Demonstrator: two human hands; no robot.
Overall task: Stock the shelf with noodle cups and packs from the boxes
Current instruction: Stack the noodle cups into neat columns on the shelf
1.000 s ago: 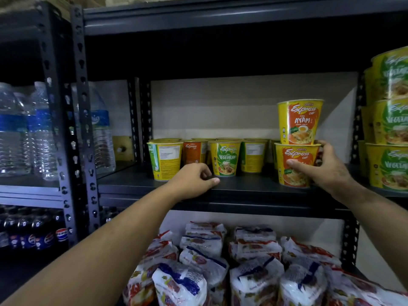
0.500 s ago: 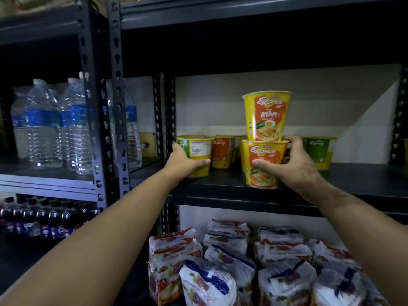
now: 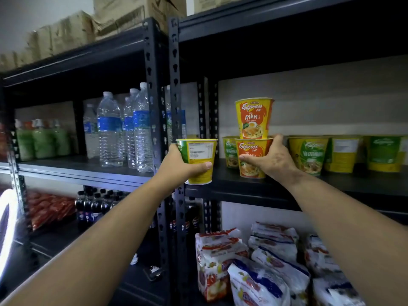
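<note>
My left hand (image 3: 179, 167) grips a yellow-green noodle cup (image 3: 199, 160) and holds it in the air just in front of the dark shelf's (image 3: 242, 187) left edge, its label side facing me. My right hand (image 3: 272, 161) holds the lower orange-yellow Ayam cup (image 3: 250, 155), which stands on the shelf with a second Ayam cup (image 3: 254, 118) stacked upright on top. Green Vegetarian cups (image 3: 309, 154) stand in a row behind and to the right. Noodle packs (image 3: 260, 266) lie heaped on the shelf below.
Water bottles (image 3: 110, 131) and green drink bottles (image 3: 42, 140) fill the neighbouring rack to the left, past black uprights (image 3: 174, 102). Dark soda bottles (image 3: 95, 204) and red packs (image 3: 50, 208) sit lower left. Cardboard boxes (image 3: 132, 12) rest on top.
My left hand has lifted the yellow-green cup off the shelf and drawn it toward me and left. My right hand stays on the lower Ayam cup; the view has shifted left.
</note>
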